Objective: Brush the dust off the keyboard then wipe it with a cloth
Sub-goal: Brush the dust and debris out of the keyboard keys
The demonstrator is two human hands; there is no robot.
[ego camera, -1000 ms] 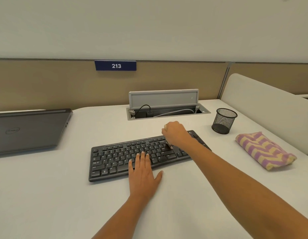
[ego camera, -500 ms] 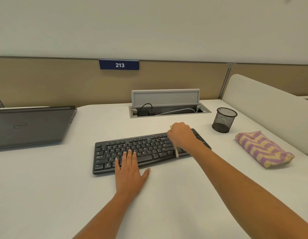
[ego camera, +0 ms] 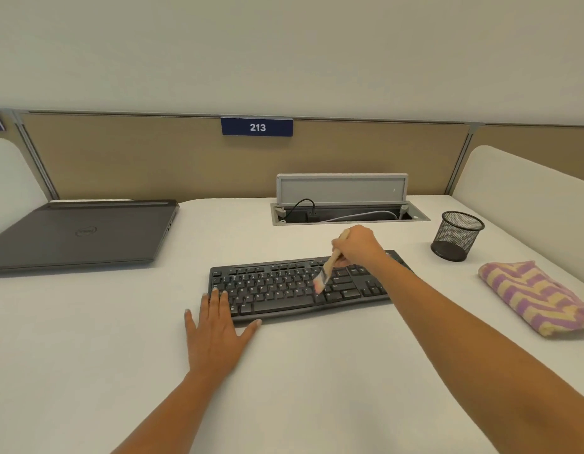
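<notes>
Head view, white desk in cubicle with tan partition, keyboard mid-desk, long axis left-right, left hand flat, fingers spread on its near-left corner, right hand gripping brush, bristles angled down-left onto keys, cloth folded at right

A white worktop backs onto a tan partition panel bearing a blue plate marked 213, below a plain pale wall, with a rounded white side screen at each end.

Bristles of the brush are blurred, perhaps touching the keyboard.
</notes>
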